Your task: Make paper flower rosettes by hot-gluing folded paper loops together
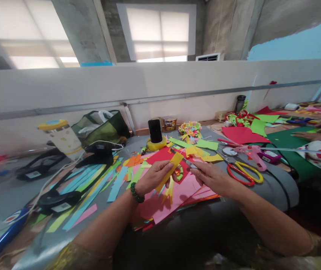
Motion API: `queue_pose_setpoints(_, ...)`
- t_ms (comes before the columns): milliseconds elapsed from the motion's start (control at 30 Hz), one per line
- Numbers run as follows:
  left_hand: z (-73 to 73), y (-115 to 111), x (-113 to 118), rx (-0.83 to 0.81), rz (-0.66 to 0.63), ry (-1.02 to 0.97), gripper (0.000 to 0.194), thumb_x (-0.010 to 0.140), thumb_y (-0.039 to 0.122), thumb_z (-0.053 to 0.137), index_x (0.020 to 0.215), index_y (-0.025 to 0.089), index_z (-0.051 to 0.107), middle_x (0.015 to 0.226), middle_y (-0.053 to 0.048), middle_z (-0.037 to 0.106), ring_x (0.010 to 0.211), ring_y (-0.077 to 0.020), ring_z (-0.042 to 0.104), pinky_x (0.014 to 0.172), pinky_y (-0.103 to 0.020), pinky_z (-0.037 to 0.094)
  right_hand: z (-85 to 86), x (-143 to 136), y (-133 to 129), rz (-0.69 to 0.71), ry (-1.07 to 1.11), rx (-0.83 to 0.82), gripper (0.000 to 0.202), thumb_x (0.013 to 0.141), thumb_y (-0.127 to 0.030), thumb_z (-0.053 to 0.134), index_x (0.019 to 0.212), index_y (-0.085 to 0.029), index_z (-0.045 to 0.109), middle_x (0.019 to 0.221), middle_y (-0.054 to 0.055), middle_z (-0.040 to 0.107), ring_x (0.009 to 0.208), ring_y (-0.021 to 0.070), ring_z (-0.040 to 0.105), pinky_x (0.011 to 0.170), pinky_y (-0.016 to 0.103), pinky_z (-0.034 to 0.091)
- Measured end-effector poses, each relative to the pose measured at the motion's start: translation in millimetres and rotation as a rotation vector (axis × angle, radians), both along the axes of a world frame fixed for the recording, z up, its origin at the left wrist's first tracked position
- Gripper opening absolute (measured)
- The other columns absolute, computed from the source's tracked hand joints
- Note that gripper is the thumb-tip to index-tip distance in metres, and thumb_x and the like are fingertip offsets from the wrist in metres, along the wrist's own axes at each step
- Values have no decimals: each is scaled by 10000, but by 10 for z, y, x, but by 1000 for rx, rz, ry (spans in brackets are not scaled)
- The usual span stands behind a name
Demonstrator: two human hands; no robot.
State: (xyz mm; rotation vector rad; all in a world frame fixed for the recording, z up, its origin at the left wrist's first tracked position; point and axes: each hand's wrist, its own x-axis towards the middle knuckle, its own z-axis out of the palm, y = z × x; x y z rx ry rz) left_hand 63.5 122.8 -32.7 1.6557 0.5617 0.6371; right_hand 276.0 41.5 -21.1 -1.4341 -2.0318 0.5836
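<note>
My left hand [152, 176], with a green bead bracelet on its wrist, pinches a yellow paper strip [170, 169] that slants up to the right. My right hand [211, 177] grips a pair of scissors [183, 159], and the blades reach up-left to the strip's top edge. Both hands hover over a stack of pink paper sheets [177, 195] and a red sheet [163, 154]. Cut yellow slivers [169, 190] hang below the strip.
Blue, green and pink paper strips [92, 187] lie left. A phone on a yellow stand [155, 132], red-and-yellow scissors [244, 173], a pink glue gun [252, 152], black cases [59, 198] and a jar [61, 138] are around. Another person's hands [309, 135] work at right over a green sheet.
</note>
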Motion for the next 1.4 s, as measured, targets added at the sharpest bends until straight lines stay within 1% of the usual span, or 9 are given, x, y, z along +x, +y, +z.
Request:
queue_pose_setpoints(233, -1, 21, 4, -30, -26, 5, 630, 700, 797, 697, 730, 169, 654, 648, -48, 718, 413, -105, 545, 422, -224, 376, -30, 13, -12, -10, 67, -4, 537, 957, -691, 318, 669, -248, 408, 543, -39, 461, 531, 137, 447, 566, 285, 371)
queue_pose_setpoints(433, -17, 82, -28, -83, 29, -28, 599, 676, 741, 764, 758, 151, 704, 661, -52, 727, 439, -118, 583, 451, -233, 414, 108, 320, -39, -230, 6, 31, 432, 957, -569, 354, 681, -250, 448, 561, -30, 467, 529, 150, 440, 551, 284, 365)
queue_pose_setpoints(733, -102, 244, -42, -207, 216, -140, 529, 653, 624, 855, 764, 133, 692, 756, -105, 767, 605, -167, 690, 583, -260, 526, 8, 645, 615, -507, -515, -219, 266, 933, -155, 457, 719, -181, 613, 725, 92, 689, 696, 195, 639, 597, 265, 399)
queue_pose_setpoints(833, -116, 259, -46, -227, 257, -172, 523, 602, 594, 896, 748, 132, 702, 759, -106, 770, 636, -178, 703, 638, -284, 559, -41, 667, 700, -520, -565, -242, 211, 903, -189, 548, 757, -152, 695, 735, 116, 719, 692, 223, 672, 588, 273, 414)
queue_pose_setpoints(967, -134, 249, -39, -235, 296, -197, 468, 582, 525, 924, 734, 134, 716, 725, -89, 763, 666, -190, 710, 641, -285, 553, 42, 531, 648, -515, -598, -112, 244, 942, -301, 560, 971, -145, 746, 1048, 188, 743, 1016, 297, 680, 757, 320, 470)
queue_pose_setpoints(1067, -136, 221, -22, -226, 310, -191, 466, 541, 496, 944, 744, 133, 736, 725, -83, 765, 668, -188, 706, 639, -280, 545, 127, 231, 633, -328, -351, 124, 321, 979, -413, 519, 1113, -191, 709, 1093, 125, 739, 983, 236, 675, 779, 311, 488)
queue_pose_setpoints(1200, -110, 215, -27, -185, 329, -165, 511, 516, 532, 938, 781, 138, 750, 713, -68, 757, 668, -190, 704, 647, -286, 545, 178, -187, 758, 17, 136, 323, 285, 838, -474, 692, 825, -189, 695, 763, 29, 712, 683, 156, 623, 612, 271, 480)
queue_pose_setpoints(1300, -86, 317, -96, -140, 391, -140, 523, 603, 620, 861, 755, 136, 734, 672, -77, 739, 642, -204, 695, 596, -288, 520, 218, -270, 883, 28, 321, 359, 355, 788, -503, 724, 646, -195, 619, 586, -12, 621, 545, 120, 561, 531, 255, 449)
queue_pose_setpoints(1400, -81, 515, -229, -103, 501, -107, 496, 663, 629, 810, 698, 144, 711, 635, -79, 723, 636, -212, 693, 605, -294, 516, 251, -187, 973, -105, 558, 390, 424, 725, -597, 760, 684, -202, 612, 521, -38, 578, 458, 123, 575, 462, 249, 460)
